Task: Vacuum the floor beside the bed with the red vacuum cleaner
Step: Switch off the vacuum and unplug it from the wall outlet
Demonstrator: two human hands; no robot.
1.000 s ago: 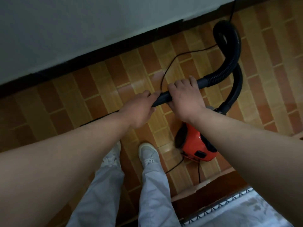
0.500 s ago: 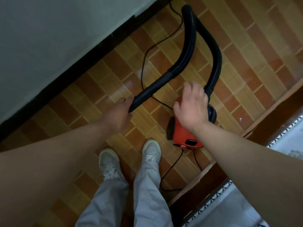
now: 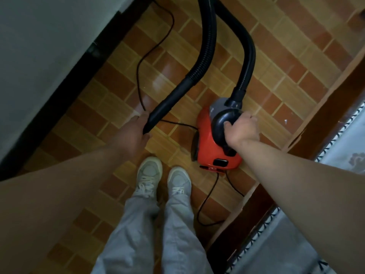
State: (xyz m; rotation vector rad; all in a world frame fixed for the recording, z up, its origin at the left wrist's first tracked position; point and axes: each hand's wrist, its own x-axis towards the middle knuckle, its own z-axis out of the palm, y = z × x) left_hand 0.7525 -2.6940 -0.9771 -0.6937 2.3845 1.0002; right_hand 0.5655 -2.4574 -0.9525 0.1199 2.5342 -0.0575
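Observation:
The red vacuum cleaner [image 3: 209, 143] sits on the tiled floor [image 3: 286, 80] in front of my feet. My right hand [image 3: 240, 128] grips its black carry handle [image 3: 223, 119] on top. A black ribbed hose [image 3: 206, 48] loops up out of the frame and comes back down to a smooth black tube end [image 3: 167, 103]. My left hand [image 3: 134, 131] holds the lower tip of that tube. The bed's wooden frame [image 3: 324, 123] and patterned bedding [image 3: 347, 147] run along the right.
A thin black power cord [image 3: 150, 54] snakes over the floor by the wall and trails behind the vacuum. A grey wall with a dark skirting [image 3: 83, 62] bounds the left. My two pale shoes [image 3: 164, 178] stand on the narrow floor strip between wall and bed.
My right hand left the hose, hovered over the vacuum body, and now grips its carry handle. My left hand slid to the tube's tip. The view has swung down and left.

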